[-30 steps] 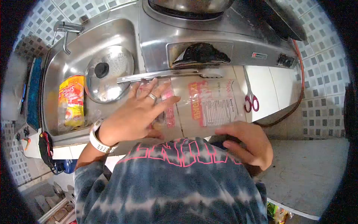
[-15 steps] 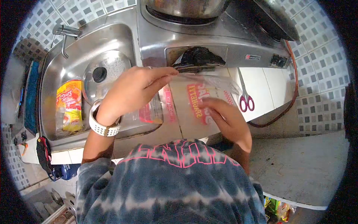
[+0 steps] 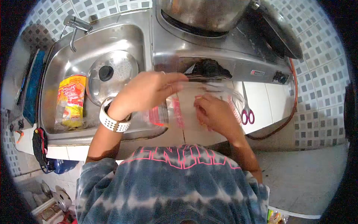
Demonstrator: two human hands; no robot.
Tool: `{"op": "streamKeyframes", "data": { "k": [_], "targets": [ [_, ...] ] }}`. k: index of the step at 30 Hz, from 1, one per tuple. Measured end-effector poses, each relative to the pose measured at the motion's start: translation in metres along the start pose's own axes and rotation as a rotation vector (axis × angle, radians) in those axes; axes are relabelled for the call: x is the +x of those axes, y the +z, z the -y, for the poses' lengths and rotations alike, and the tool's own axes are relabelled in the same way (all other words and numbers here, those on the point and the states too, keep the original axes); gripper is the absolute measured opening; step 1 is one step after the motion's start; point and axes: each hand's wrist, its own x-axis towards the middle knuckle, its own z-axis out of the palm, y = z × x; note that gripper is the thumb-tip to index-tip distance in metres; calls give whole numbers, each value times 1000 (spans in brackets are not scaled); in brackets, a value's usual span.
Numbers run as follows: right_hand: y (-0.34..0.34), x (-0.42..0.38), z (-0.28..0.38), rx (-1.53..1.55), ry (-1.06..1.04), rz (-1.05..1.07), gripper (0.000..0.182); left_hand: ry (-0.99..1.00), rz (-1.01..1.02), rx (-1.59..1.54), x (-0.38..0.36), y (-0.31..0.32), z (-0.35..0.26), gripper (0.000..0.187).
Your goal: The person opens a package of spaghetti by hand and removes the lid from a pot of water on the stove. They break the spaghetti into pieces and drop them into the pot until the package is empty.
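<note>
A clear plastic spaghetti bag [image 3: 178, 108] with pink and red print is stretched between my hands over the counter's front edge. My left hand [image 3: 143, 93], with a white perforated watch band on its wrist, pinches the bag's upper left edge. Curled fingers of my right hand [image 3: 215, 111] grip the printed middle of the bag, hiding much of the lettering; motion blurs them slightly. Purple-handled scissors [image 3: 247, 115] lie on the white tiles just right of the bag. A second clear wrapper [image 3: 154, 116] with pink and orange print shows under my left wrist.
In the steel sink [image 3: 123, 31] are a yellow and red food packet [image 3: 72, 99] and a round clear lid [image 3: 121, 71] with a black knob. Behind my hands stands a stove [image 3: 167, 48] bearing a large metal pot [image 3: 201, 15]. An orange hose [image 3: 294, 93] runs down the right side.
My right hand has moved up and slightly left on the bag, its fingers curling in and crumpling the print. My left hand keeps its pinch. The camera view has shifted slightly.
</note>
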Motion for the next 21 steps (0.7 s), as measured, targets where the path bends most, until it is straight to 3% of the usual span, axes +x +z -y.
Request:
{"op": "streamKeyframes", "data": {
  "k": [5, 8, 14, 17, 18, 21],
  "targets": [
    [-58, -36, 27, -69, -6, 11, 15, 111, 97, -85, -3, 4, -2, 32],
    [-83, -52, 33, -26, -97, -88, 18, 123, 187, -83, -2, 1, -8, 28],
    [-119, -65, 23, -22, 19, -206, 17, 184, -9, -119, -4, -17, -39, 30],
    [-132, -52, 21, -98, -26, -289, 14, 206, -39, 114, 2, -22, -66, 29],
    [-135, -44, 20, -134, -67, -322, 14, 368, -176, 190, 8, -17, -65, 27],
    [-148, -21, 20, -159, -145, -394, 11, 332, -166, 479, 23, -20, -82, 25]
  ]
}}
